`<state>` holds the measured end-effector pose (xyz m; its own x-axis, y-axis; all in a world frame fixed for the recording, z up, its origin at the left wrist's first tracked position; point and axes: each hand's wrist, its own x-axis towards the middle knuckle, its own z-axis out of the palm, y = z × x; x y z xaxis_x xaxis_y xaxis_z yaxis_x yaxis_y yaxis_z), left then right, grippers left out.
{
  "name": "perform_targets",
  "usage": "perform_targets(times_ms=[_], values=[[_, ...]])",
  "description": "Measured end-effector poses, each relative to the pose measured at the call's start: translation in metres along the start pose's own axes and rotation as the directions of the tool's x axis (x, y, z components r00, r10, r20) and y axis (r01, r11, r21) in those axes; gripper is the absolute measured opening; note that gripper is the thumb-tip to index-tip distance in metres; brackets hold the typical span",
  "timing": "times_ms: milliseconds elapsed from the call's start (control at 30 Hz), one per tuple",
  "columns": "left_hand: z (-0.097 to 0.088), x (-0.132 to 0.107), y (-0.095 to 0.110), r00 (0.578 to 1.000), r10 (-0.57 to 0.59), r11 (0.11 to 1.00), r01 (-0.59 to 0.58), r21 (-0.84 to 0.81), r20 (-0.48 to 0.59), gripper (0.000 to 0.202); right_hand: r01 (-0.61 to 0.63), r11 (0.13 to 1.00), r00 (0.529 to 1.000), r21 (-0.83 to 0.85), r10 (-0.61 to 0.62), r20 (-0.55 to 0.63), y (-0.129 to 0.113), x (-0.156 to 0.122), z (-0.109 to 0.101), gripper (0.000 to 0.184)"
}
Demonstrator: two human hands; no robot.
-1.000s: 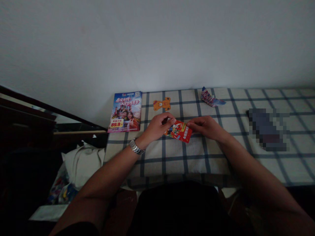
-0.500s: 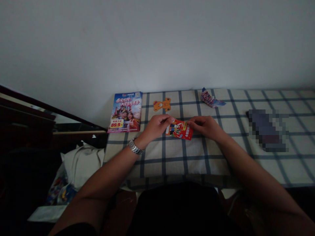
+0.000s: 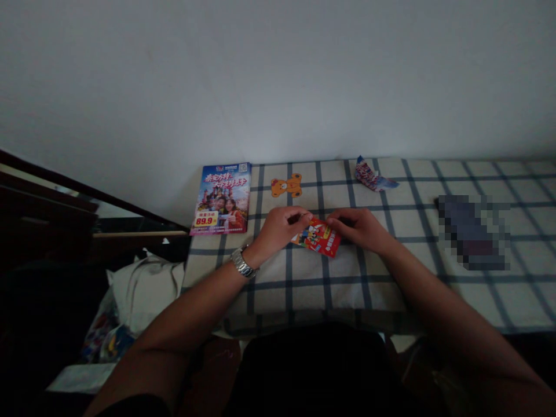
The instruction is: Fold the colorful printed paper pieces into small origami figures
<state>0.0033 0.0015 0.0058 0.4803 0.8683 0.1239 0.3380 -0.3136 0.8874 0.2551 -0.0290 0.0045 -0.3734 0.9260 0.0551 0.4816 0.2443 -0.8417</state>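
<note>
Red card shift: since half a second ago the red card [image 3: 317,236] has turned from nearly level to slanted, its near right corner dipped toward the person, and both hands have drawn a little closer to the body.
Bear cutout: an orange bear cutout [image 3: 286,186] lies flat on the checked cloth [image 3: 347,278] close to the wall [image 3: 278,75]; it is the landmark for the lines below.
Red card: on the person's side of the bear cutout and slightly to its right, held between the two hands low over the cloth; whether its low corner touches the cloth cannot be told.
Left hand: the left hand [image 3: 280,227] sits just on the person's side of the bear cutout, thumb and forefinger pinched together on the card's left upper corner.
Right hand: the right hand [image 3: 358,229] is to the right of the bear cutout and nearer the person, fingers curled and closed on the card's right upper edge.
Watch: a metal watch [image 3: 242,263] is on the left wrist, nearer the person than the bear cutout and to its left.
Brochure: a colourful brochure [image 3: 223,198] lies just left of the bear cutout, at the cloth's left edge.
Folded paper: a crumpled blue-and-red paper [image 3: 370,175] lies well right of the bear cutout, equally near the wall.
Blurred patch: a dark blurred thing [image 3: 471,231] lies far right of the bear cutout; what it is cannot be told.
</note>
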Motion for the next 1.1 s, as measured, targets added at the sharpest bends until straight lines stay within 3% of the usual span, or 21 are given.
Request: perform_targets(times_ms=[267,567,1100], values=[[0.005,-0.003,0.004,0.997,0.035,0.999,-0.035,-0.005,0.065,0.033,0.005,1.0,1.0,-0.028,-0.005,0.016,-0.005,0.0,0.005,0.037],[0.008,-0.003,-0.002,0.995,0.074,0.997,-0.072,-0.035,0.07,0.022,0.027,1.0,1.0,-0.009,-0.027,0.002,-0.005,0.0,0.01,0.035],[0.003,0.001,-0.01,0.997,0.071,0.996,-0.07,0.052,-0.017,0.023,0.009,0.995,1.0,-0.096,-0.01,-0.008,0.0,0.0,0.004,0.035]])
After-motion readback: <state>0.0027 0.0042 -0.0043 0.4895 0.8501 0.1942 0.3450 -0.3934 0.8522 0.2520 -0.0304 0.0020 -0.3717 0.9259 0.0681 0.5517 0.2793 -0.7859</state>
